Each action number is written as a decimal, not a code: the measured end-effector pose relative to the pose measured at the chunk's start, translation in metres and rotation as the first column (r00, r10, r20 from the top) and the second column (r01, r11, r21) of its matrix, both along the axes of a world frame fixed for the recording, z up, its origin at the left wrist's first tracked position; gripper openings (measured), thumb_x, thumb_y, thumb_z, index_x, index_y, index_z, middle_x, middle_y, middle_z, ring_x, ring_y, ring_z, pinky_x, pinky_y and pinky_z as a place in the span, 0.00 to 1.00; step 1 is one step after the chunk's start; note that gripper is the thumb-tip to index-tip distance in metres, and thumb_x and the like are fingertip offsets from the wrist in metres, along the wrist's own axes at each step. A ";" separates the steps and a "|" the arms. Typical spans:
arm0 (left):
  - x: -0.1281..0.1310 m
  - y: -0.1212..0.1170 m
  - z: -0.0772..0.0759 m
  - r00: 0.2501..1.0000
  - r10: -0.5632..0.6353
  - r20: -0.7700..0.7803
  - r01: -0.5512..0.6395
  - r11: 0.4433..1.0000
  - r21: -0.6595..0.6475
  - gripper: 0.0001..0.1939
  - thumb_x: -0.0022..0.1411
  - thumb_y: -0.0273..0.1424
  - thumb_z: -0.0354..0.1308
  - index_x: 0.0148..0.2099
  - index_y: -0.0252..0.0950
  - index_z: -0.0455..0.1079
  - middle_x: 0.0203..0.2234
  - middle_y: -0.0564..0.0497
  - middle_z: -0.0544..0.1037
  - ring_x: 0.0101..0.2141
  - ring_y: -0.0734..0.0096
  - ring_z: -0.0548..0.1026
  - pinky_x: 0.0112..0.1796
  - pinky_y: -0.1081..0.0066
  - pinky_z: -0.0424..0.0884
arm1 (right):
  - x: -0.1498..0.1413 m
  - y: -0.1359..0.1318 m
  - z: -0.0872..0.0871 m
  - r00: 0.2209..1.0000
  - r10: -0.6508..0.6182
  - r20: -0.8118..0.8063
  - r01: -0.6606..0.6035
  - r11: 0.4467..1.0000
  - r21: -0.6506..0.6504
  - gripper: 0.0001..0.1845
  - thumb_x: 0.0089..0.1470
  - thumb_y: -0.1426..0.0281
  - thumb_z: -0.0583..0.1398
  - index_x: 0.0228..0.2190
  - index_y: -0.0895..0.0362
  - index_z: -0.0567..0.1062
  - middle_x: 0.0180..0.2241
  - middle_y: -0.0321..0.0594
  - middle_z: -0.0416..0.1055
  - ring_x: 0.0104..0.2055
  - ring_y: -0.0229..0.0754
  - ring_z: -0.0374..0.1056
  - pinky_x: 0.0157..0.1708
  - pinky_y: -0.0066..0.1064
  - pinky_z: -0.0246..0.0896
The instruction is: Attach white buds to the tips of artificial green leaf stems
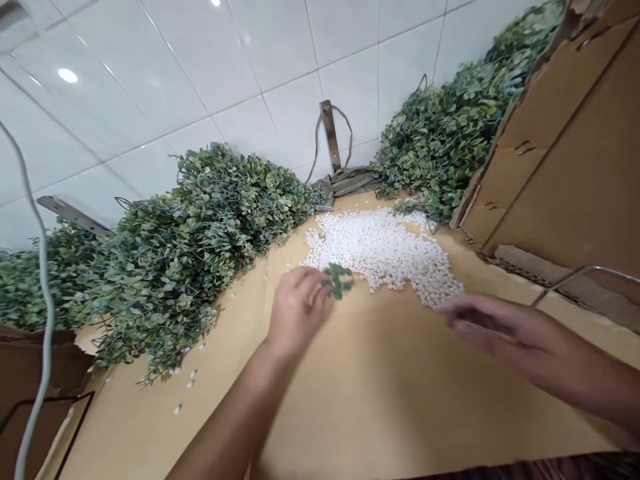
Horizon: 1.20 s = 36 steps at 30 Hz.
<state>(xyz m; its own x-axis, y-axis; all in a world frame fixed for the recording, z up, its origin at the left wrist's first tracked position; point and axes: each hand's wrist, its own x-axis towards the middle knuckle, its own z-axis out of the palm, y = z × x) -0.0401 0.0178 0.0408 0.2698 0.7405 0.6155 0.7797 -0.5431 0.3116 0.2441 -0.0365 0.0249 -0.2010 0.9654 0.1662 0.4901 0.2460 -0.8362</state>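
Note:
Between the fingertips of my left hand [299, 300] is a small sprig of artificial leaves [340, 280], green and slightly blurred. My right hand [493, 323] is at the near right edge of a spread of small white pieces [380, 247]. Its fingers and thumb are pinched together, smeared by motion, and anything between them is too small to make out. The white pieces lie loose on the tan tabletop [345, 400]. A large heap of similar leafy sprigs [200, 233] stands to the left of my left hand.
Another leafy heap [445, 147] fills the back right, beside a torn cardboard box [565, 147]. A metal bracket [330, 137] stands against the white tiled wall [270, 53]. A pale cable [45, 293] hangs at the left. A few white bits [177, 409] lie scattered at the front left.

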 end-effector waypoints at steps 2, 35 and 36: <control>0.015 -0.016 -0.011 0.985 -0.078 -0.155 0.085 0.996 0.034 0.06 0.57 0.26 0.54 0.37 0.36 0.71 0.31 0.48 0.76 0.34 0.67 0.73 0.37 0.65 0.64 | -0.028 0.022 0.005 0.991 0.101 -0.091 -0.108 0.991 -0.075 0.13 0.53 0.57 0.56 0.33 0.54 0.72 0.33 0.44 0.72 0.36 0.43 0.69 0.34 0.30 0.65; 0.043 -0.017 -0.016 0.979 -0.124 -0.165 0.148 0.979 0.141 0.13 0.53 0.18 0.56 0.41 0.36 0.66 0.31 0.48 0.73 0.33 0.71 0.70 0.33 0.70 0.67 | -0.073 0.079 -0.014 0.602 -0.115 -0.790 -0.514 0.701 -0.494 0.17 0.30 0.71 0.70 0.26 0.60 0.74 0.24 0.33 0.70 0.27 0.31 0.64 0.28 0.23 0.60; 0.043 -0.017 -0.017 0.979 -0.117 -0.164 0.140 0.980 0.139 0.13 0.53 0.18 0.56 0.41 0.36 0.66 0.31 0.48 0.73 0.33 0.71 0.70 0.33 0.70 0.67 | -0.073 0.079 -0.013 0.581 -0.127 -0.804 -0.526 0.695 -0.491 0.15 0.30 0.72 0.69 0.26 0.60 0.74 0.24 0.33 0.70 0.26 0.31 0.64 0.28 0.23 0.60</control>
<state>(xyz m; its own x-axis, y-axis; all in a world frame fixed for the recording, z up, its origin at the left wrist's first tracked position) 0.0025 0.0004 0.0242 0.4573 0.5965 0.6597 0.7327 -0.6731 0.1007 0.1715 0.0424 0.0115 -0.5214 0.8140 -0.2560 -0.3634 -0.4833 -0.7965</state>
